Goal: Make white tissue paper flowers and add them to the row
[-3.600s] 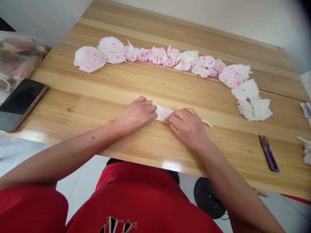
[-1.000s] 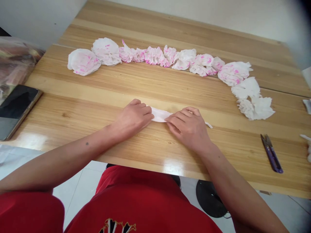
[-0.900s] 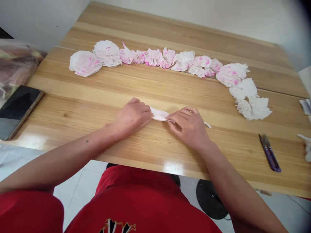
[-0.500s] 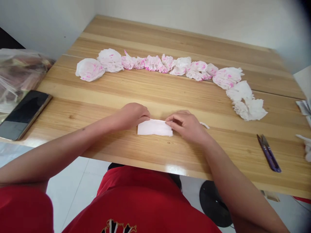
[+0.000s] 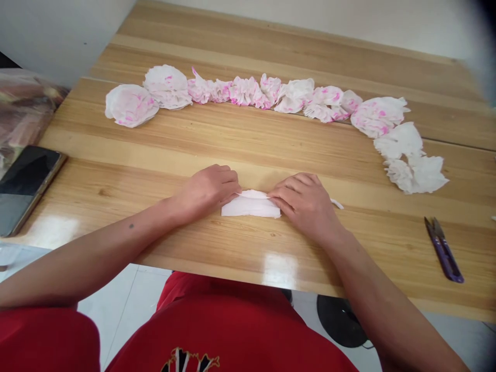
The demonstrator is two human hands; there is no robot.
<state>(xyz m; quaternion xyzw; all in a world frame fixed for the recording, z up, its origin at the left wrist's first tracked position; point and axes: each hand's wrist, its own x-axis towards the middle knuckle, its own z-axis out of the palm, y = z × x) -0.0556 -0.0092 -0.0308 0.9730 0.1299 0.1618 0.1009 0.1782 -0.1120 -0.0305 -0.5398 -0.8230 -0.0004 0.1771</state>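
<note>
A folded strip of white tissue paper [image 5: 250, 206] lies on the wooden table [image 5: 248, 139] near its front edge. My left hand [image 5: 207, 187] pinches the strip's left end with curled fingers. My right hand [image 5: 306, 201] presses and pinches its right end, and a thin white scrap [image 5: 337, 204] pokes out from behind this hand. Beyond the hands, a curved row of several white and pink tissue flowers [image 5: 271, 95] runs from the left to the right side of the table.
A dark phone [image 5: 23, 186] lies at the table's left edge, with a clear plastic bag [image 5: 19, 111] behind it. Small purple snips [image 5: 444, 250] rest at the front right. A black round base [image 5: 339, 320] stands on the tiled floor under the table.
The tissue strip has been folded over toward me and now shows as a wider flat band between my hands. Both hands stay at its ends. My head has shifted slightly.
</note>
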